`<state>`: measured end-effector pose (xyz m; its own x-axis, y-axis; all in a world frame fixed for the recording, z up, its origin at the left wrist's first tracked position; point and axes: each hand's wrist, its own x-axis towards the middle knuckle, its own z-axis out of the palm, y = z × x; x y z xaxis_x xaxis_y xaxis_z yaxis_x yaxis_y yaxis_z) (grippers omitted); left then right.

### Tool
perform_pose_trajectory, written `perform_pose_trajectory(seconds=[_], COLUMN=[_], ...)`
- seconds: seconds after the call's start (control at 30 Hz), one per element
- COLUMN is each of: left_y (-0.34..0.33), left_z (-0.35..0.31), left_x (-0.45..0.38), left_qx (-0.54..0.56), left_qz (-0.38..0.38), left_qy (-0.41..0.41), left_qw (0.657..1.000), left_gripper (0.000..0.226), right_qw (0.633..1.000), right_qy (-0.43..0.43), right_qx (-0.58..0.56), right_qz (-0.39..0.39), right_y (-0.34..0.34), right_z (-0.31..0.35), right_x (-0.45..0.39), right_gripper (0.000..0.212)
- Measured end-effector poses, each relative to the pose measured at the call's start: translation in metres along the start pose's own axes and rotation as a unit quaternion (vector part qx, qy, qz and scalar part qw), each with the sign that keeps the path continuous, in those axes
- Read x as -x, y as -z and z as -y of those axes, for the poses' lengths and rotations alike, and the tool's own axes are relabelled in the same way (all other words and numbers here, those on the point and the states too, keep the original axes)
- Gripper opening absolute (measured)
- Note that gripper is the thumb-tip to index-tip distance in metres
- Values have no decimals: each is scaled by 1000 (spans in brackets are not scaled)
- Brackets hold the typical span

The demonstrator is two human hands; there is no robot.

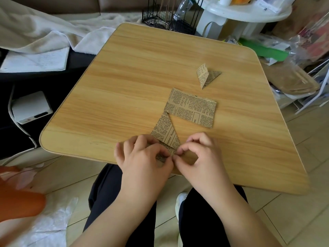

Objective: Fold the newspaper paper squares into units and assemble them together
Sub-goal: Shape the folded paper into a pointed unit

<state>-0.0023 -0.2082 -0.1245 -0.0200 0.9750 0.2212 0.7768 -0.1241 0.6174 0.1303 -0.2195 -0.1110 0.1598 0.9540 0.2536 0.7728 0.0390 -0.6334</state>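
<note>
On the wooden table, near its front edge, lies a partly folded newspaper piece, pointing away from me. My left hand pinches its near end with curled fingers. My right hand pinches the same end from the right, fingertips meeting the left hand's. Just beyond lies a stack of flat newspaper squares. A finished folded unit stands further back on the right. The near end of the piece is hidden under my fingers.
A black wire basket and a white plastic stand sit behind the table. Bags and a green item crowd the right side. A white box and cloth lie to the left. My knees are under the front edge.
</note>
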Motion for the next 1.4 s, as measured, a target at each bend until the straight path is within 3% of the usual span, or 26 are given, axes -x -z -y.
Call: perform_pose_trajectory(seconds=[0.23, 0.37, 0.5, 1.0, 1.17, 1.4], left_y=[7, 15, 18, 22, 24, 27], left_z=[-7, -5, -4, -6, -7, -4], left_x=[-4, -8, -9, -12, -13, -15], left_qx=[-5, -13, -16, -19, -17, -19], left_qz=[44, 66, 80, 97, 116, 131], left_qy=[90, 103, 101, 101, 109, 99], left_qw=[995, 992, 992, 990, 987, 986], left_gripper=[13, 29, 29, 26, 26, 22], right_qw=[990, 987, 984, 982, 982, 977], right_qy=[-77, -96, -100, -103, -110, -115], right_qx=[82, 69, 46, -13, 78, 51], right_qz=[81, 109, 137, 155, 133, 174], right_y=[7, 17, 23, 28, 14, 20], right_z=[5, 0, 0, -10, 9, 6], right_x=[-8, -14, -18, -24, -16, -27], right_gripper=[15, 26, 26, 14, 35, 26])
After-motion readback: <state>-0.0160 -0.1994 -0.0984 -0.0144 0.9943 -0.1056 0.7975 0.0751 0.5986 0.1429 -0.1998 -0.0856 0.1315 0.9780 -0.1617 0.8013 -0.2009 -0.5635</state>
